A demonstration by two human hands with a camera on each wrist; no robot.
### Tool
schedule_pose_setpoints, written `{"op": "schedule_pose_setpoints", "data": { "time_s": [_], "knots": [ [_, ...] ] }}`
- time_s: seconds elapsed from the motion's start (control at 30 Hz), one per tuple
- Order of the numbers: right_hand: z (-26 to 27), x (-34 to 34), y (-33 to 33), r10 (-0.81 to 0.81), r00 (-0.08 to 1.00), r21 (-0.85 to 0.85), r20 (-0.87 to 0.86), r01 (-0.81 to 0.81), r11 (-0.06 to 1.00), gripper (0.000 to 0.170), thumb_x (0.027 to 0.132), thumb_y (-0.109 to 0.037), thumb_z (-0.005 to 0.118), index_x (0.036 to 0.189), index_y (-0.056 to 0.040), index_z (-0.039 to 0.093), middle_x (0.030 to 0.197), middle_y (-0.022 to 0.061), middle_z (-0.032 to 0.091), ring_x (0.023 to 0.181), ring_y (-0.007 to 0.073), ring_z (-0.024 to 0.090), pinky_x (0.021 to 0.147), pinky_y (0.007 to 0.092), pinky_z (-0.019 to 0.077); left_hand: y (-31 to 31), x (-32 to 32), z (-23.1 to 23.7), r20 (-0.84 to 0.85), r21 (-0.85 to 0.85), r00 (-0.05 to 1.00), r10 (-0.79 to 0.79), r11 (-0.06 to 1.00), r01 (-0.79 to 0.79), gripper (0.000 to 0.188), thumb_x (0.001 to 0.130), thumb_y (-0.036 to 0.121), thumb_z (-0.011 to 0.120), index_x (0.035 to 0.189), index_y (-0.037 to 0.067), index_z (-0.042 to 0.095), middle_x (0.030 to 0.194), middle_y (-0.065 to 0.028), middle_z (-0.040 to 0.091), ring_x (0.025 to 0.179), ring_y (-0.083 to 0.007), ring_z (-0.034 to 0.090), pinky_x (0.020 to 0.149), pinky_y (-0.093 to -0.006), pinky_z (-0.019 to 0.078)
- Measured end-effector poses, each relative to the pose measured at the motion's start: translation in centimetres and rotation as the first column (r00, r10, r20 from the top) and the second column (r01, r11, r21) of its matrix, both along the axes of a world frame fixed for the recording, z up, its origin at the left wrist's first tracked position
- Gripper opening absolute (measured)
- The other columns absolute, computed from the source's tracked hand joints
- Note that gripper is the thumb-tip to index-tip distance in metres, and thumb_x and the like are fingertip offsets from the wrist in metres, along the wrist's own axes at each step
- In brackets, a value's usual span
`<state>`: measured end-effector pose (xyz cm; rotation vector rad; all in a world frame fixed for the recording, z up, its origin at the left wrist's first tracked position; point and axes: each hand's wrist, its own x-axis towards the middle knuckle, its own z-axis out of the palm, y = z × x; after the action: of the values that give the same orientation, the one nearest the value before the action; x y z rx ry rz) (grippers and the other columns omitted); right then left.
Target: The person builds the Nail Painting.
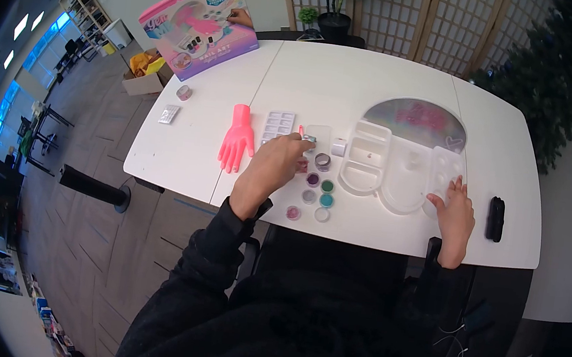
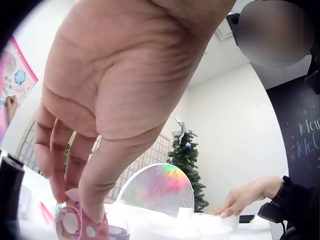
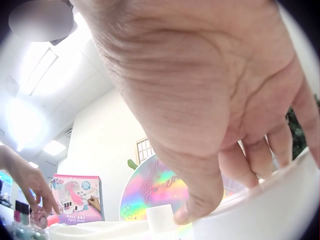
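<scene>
My left hand (image 1: 270,166) reaches down among small items, its thumb and fingertips closed on a small silvery item (image 1: 310,139). A pink patterned roll (image 2: 70,222) stands by the thumb in the left wrist view and partly hides the fingertips. Below that hand are several small pots, including a purple one (image 1: 313,179) and a green one (image 1: 327,185). My right hand (image 1: 457,215) rests with fingers spread on the clear-white palette (image 1: 447,167) at the right side of the white tray (image 1: 396,202). Behind the tray stands a shiny rounded panel (image 1: 413,119).
A pink model hand (image 1: 238,138) and a nail mould tray (image 1: 278,125) lie left of my left hand. The nail art box (image 1: 201,24) stands at the back left. A black case (image 1: 496,219) lies right of my right hand; a small pot (image 1: 184,92) is far left.
</scene>
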<state>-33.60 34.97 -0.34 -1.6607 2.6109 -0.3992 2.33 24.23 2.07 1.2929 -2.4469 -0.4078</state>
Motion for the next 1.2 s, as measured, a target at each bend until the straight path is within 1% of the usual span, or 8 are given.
{"op": "schedule_pose_setpoints", "data": {
  "time_s": [0.23,0.3,0.33,0.4,0.5,0.63,0.7,1.2],
  "knots": [
    [-0.3,-0.1,0.0,-0.015,1.0,-0.025,0.006,0.015,1.0,0.064,0.086,-0.039,0.078,0.134,0.0003,0.063,0.155,0.0128,0.049,0.142,0.0328,0.048,0.1,0.0466,0.0544,-0.5,-0.3,-1.3,0.024,0.029,0.999,0.022,0.999,-0.023,0.035,0.081,0.001,0.076,0.116,0.003,0.072,0.108,-0.0158,0.071,0.098,-0.037,0.069,0.083,-0.0443,0.0538],
    [-0.3,-0.1,0.0,-0.016,1.0,-0.023,0.002,0.016,1.0,0.064,0.086,-0.04,0.078,0.134,0.0002,0.063,0.155,0.0125,0.049,0.142,0.0327,0.048,0.1,0.0465,0.0544,-0.9,-0.3,-1.8,0.026,0.018,0.999,0.044,0.999,-0.045,0.024,0.081,0.0,0.074,0.105,0.001,0.075,0.1,-0.0158,0.072,0.094,-0.0367,0.069,0.08,-0.0437,0.0539],
    [-0.4,-0.1,0.0,-0.012,1.0,-0.018,-0.002,0.012,1.0,0.065,0.086,-0.04,0.078,0.134,0.0,0.063,0.155,0.0123,0.049,0.142,0.0325,0.048,0.1,0.0464,0.0543,-1.0,-0.4,-1.5,0.027,0.018,0.999,0.04,0.999,-0.041,0.024,0.081,0.0,0.074,0.105,0.001,0.075,0.1,-0.0158,0.072,0.094,-0.0367,0.069,0.08,-0.0437,0.0539],
    [-0.3,-0.1,0.0,-0.013,1.0,-0.012,-0.007,0.013,1.0,0.065,0.086,-0.04,0.077,0.134,-0.0002,0.063,0.155,0.0123,0.049,0.142,0.0323,0.048,0.1,0.0464,0.0543,-1.0,-0.4,-1.0,0.06,0.058,0.998,0.036,0.997,-0.04,0.014,0.079,-0.005,0.064,0.088,-0.002,0.074,0.09,-0.0204,0.073,0.088,-0.04,0.071,0.076,-0.0463,0.0555],
    [-0.6,-0.2,0.0,-0.008,1.0,-0.019,-0.016,0.007,1.0,0.065,0.086,-0.041,0.077,0.135,-0.0006,0.063,0.155,0.0122,0.05,0.142,0.032,0.048,0.1,0.0466,0.0544,-1.2,-0.4,-1.3,0.073,0.06,0.995,0.07,0.995,-0.075,0.006,0.08,-0.002,0.069,0.083,0.0,0.075,0.088,-0.0163,0.072,0.089,-0.0355,0.07,0.076,-0.0428,0.0542],
    [-0.6,-0.1,0.0,-0.02,0.999,-0.028,-0.03,0.019,0.999,0.064,0.086,-0.041,0.077,0.135,-0.001,0.063,0.154,0.0118,0.05,0.142,0.0316,0.048,0.099,0.0472,0.0551,-1.3,-0.4,-1.2,0.104,0.07,0.991,0.079,0.994,-0.087,0.007,0.081,-0.001,0.069,0.085,0.0,0.075,0.091,-0.0155,0.073,0.088,-0.0351,0.07,0.076,-0.0432,0.0541],
    [-0.6,0.0,0.1,-0.026,1.0,-0.023,-0.013,0.026,0.999,0.065,0.086,-0.041,0.077,0.135,-0.001,0.063,0.155,0.0118,0.05,0.142,0.0314,0.048,0.099,0.0474,0.0552,-1.1,-0.3,-1.7,0.089,-0.046,0.993,0.082,0.996,-0.078,0.008,0.081,0.001,0.069,0.087,0.001,0.075,0.092,-0.0142,0.073,0.087,-0.0345,0.071,0.075,-0.0431,0.0542],
    [-0.8,-0.1,0.4,-0.007,1.0,-0.052,0.003,0.007,0.999,0.067,0.087,-0.039,0.076,0.14,-0.0008,0.059,0.157,0.0109,0.047,0.145,0.0284,0.045,0.101,0.0441,0.0545,-0.9,-0.7,-0.3,0.135,-0.004,0.989,0.067,0.998,-0.067,0.01,0.08,0.007,0.077,0.085,0.001,0.071,0.09,-0.0123,0.072,0.082,-0.028,0.072,0.072,-0.0406,0.0545]
  ]
}}
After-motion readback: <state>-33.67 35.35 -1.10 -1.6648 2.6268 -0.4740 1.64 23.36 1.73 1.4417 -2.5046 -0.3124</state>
